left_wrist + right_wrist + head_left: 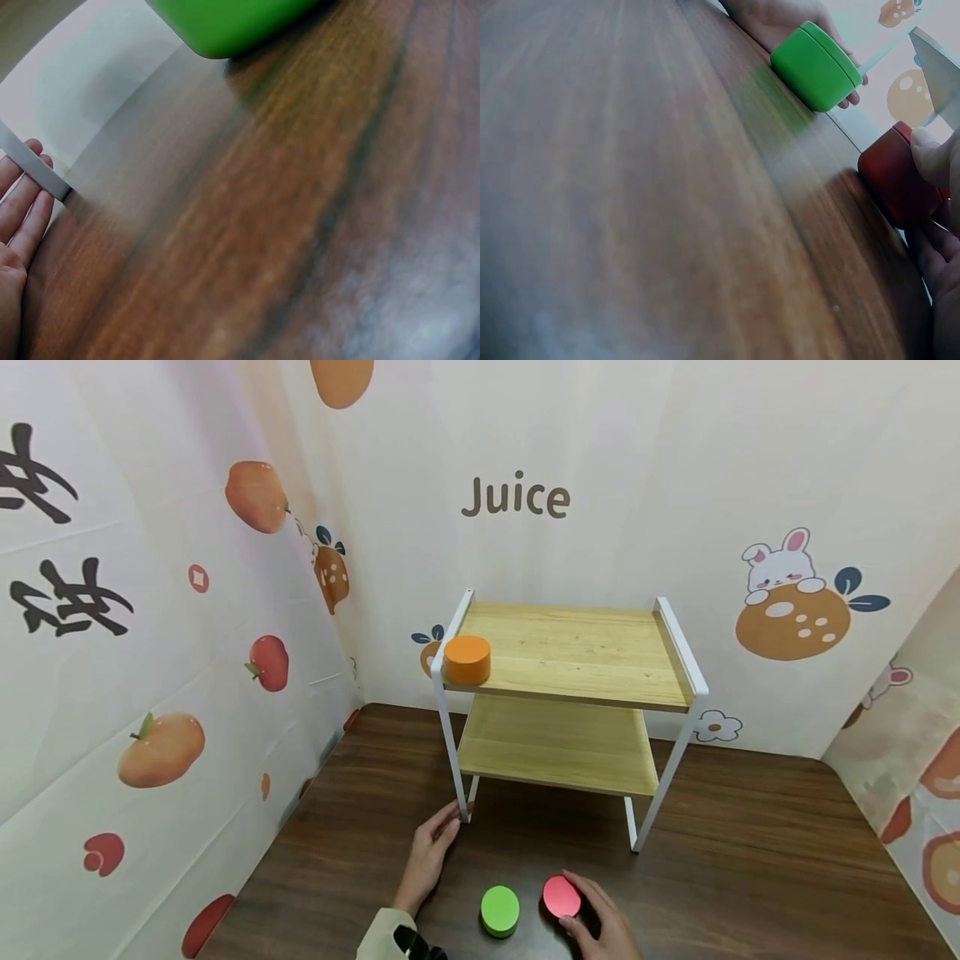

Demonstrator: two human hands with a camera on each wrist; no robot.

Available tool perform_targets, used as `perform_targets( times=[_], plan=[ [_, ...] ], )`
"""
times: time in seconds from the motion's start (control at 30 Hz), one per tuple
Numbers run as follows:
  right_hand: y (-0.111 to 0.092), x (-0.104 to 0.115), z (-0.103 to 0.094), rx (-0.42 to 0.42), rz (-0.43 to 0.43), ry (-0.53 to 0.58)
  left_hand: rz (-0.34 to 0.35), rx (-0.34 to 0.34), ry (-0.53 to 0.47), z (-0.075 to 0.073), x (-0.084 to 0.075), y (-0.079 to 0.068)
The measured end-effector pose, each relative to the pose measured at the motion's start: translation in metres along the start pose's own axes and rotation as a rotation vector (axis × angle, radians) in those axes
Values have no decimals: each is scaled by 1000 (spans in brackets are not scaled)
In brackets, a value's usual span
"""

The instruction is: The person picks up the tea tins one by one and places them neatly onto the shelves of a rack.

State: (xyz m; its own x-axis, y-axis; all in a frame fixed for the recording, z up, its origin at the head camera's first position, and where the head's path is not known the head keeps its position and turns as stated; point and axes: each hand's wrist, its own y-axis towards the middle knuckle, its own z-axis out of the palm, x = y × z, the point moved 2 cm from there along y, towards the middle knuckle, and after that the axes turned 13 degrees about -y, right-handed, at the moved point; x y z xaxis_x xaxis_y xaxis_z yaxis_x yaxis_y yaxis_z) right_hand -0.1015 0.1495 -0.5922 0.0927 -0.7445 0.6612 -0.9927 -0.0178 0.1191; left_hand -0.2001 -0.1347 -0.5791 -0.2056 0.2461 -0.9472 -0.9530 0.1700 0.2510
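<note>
My right hand (600, 920) grips a small round red lidded tin (561, 896) on the table, thumb and fingers on opposite sides; the right wrist view shows the tin's dark red side (896, 176). To its left a matching green tin (499, 910) stands upright, held by neither hand. My left hand (431, 853) reaches to the front left leg (452, 752) of a two-tier rack. In the left wrist view its fingers (31, 225) extend fairly straight against the white leg's foot (34, 166). An orange tin (467, 660) sits at the left front corner of the rack's upper shelf (577, 647).
The rack has white metal side frames and a lower wooden shelf (558, 739). It stands on a dark wood table (780, 827). Printed cloth (637, 468) with fruit and rabbit pictures hangs behind and along both sides.
</note>
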Motion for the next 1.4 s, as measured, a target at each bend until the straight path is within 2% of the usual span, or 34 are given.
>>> perform_targets(
  times=[0.1, 0.2, 0.5, 0.9, 1.03, 1.17, 1.27, 1.4],
  plan=[
    [0, 1, -2, 91, 40, -8, -24, -2, 8, 5, -10, -3],
    [-1, 2, -4, 140, 65, -11, -28, -2, -2, 6, -13, -4],
    [0, 3, -8, 86, -4, -29, 29, 4, 25, 5, -12, -3],
    [16, 11, -19, 87, -102, 11, -16, -23, -6, 4, -11, -2],
    [19, 15, -22, 62, -167, 20, -23, -22, -6, 4, -11, -1],
    [24, 22, -28, -7, -272, 6, -5, -16, 1, 4, -10, -1],
    [30, 32, -36, -71, -378, -27, -6, -25, -9, 4, -10, -1],
    [40, 48, -52, -102, -484, -54, -27, -41, -27, 5, -10, -1]
  ],
)
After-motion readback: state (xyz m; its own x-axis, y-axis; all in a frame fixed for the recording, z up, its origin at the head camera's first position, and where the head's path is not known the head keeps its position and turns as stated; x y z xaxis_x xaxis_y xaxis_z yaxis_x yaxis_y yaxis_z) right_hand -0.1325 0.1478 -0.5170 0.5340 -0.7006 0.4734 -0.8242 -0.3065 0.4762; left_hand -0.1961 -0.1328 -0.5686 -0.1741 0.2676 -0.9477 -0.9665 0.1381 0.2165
